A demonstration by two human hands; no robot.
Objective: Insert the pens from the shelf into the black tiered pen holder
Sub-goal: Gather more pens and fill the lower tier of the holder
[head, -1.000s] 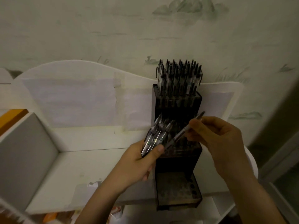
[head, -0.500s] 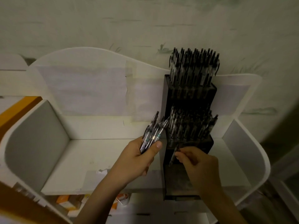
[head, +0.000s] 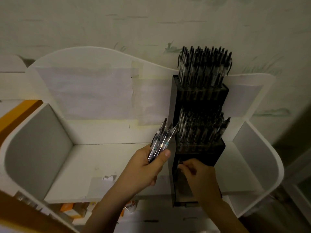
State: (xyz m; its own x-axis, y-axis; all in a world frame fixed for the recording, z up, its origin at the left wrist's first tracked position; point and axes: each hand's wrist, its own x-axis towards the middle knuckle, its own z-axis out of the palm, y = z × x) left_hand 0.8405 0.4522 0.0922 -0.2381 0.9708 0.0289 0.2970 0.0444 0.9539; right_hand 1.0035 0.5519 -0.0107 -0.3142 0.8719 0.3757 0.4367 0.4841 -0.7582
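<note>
A pale wall [head: 84, 22] with faint painted landscape marks fills the upper part of the view. Against it stands a white shelf unit [head: 94, 158] with a wavy back panel and curved side walls, sheets of paper [head: 87, 91] taped across its back. On the right part of the shelf sits the black tiered pen holder [head: 200, 100], stepped in three levels: the top tier is packed with upright pens [head: 204, 64], the middle tier holds another dense cluster [head: 200, 130], and the lowest tier lies in front, mostly covered by the right hand. The left hand [head: 143, 169] hovers just left of the holder, its fingers and thumb curled round a bundle of pens [head: 161, 142] that fans upward and to the right, the tips close to the middle tier. The right hand [head: 200, 177] is over the lowest tier, fingertips drawn together at its back left corner; it is too dark there to tell whether they pinch a pen. Below the shelf edge lie orange and white boxes [head: 70, 211], blurred.
</note>
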